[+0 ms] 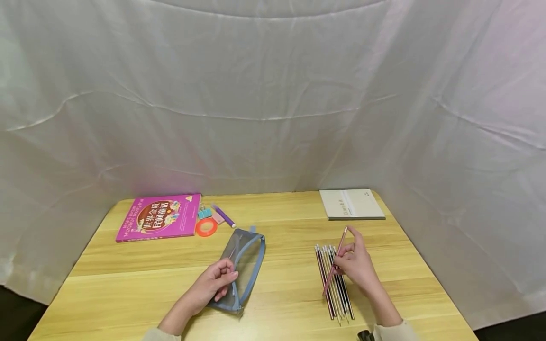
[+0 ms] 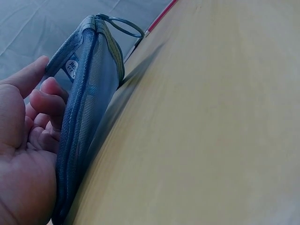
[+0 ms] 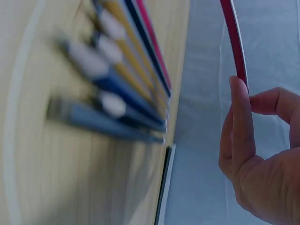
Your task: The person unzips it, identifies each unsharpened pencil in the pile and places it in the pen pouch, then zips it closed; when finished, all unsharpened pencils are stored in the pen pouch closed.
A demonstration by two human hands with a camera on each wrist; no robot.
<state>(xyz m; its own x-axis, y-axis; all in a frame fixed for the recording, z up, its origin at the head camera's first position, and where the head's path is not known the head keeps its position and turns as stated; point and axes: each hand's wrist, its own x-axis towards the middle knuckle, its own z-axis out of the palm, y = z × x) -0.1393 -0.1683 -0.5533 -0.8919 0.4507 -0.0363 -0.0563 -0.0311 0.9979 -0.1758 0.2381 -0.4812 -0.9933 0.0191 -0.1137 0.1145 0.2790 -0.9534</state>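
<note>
My left hand (image 1: 219,280) grips the edge of a grey mesh pencil case (image 1: 240,235) with blue zipper trim, its mouth parted. In the left wrist view the case (image 2: 89,103) stands tilted up from the table, thumb at its rim and the other fingers curled against it. A slim stick-like thing shows through the mesh. My right hand (image 1: 357,264) pinches a red pencil (image 1: 329,280), held slanted over a row of pencils (image 1: 340,300) on the table. The right wrist view shows the red pencil (image 3: 233,33) between thumb and fingertips, raised off the others.
At the back left lies a purple book (image 1: 166,218). Beside it are an orange tape roll (image 1: 198,228), a blue binder clip (image 1: 204,213), a small pink block (image 1: 218,218) and a purple pen (image 1: 223,216). A pale notebook (image 1: 351,204) lies at the back right. Grey cloth (image 1: 264,142) surrounds the table.
</note>
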